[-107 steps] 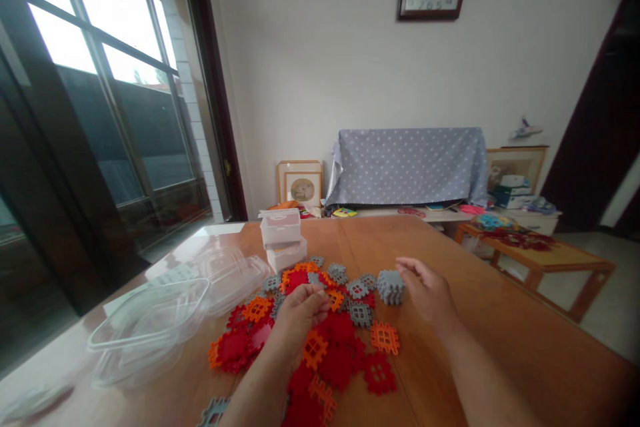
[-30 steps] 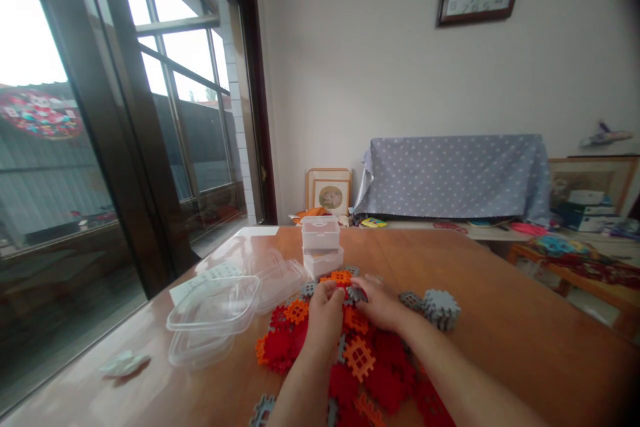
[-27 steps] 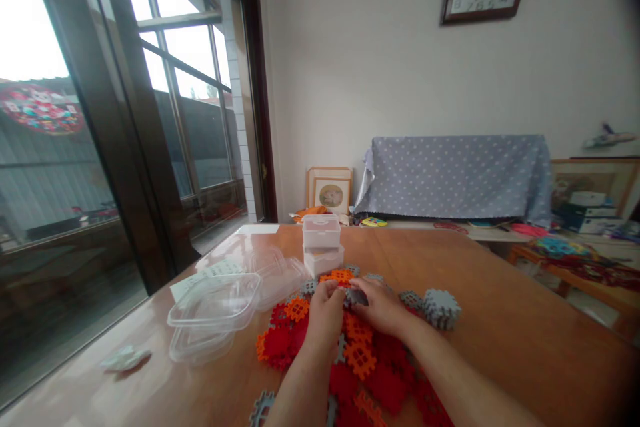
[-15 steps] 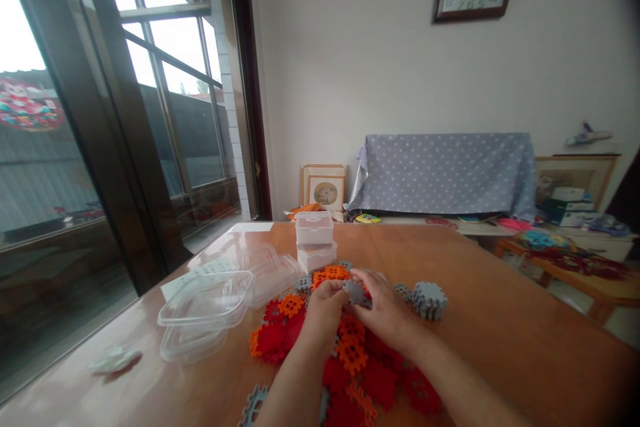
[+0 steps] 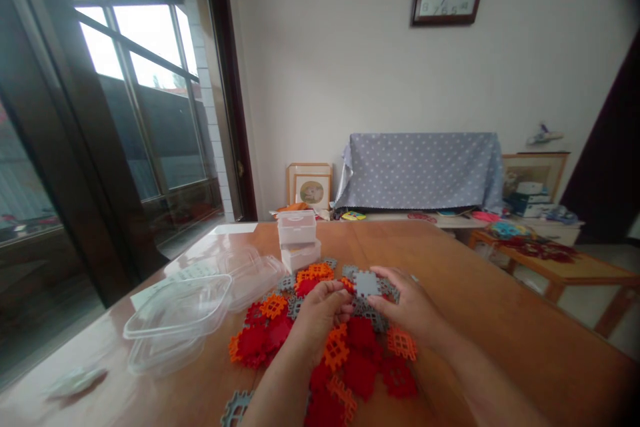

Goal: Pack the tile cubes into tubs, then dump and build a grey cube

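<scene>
Both my hands are raised just above a pile of red, orange and grey interlocking plastic tiles (image 5: 350,340) on the wooden table (image 5: 500,320). Between them stands a flat grey square tile (image 5: 367,283), its face turned towards me. My right hand (image 5: 407,303) pinches its right edge with thumb and fingers. My left hand (image 5: 320,310) is curled, with its fingertips at the tile's lower left corner. More grey pieces (image 5: 389,291) show just behind my right fingers.
Two small white lidded boxes (image 5: 297,240) are stacked behind the pile. Clear plastic containers and lids (image 5: 177,307) lie to the left, and a crumpled white scrap (image 5: 75,379) near the left edge. A loose grey tile (image 5: 235,407) lies near me. A low side table (image 5: 565,267) stands to the right.
Both hands lifted the grey tile off the pile and turned it upright. My view swung to the right. The grey cube of joined tiles is now hidden behind my right hand.
</scene>
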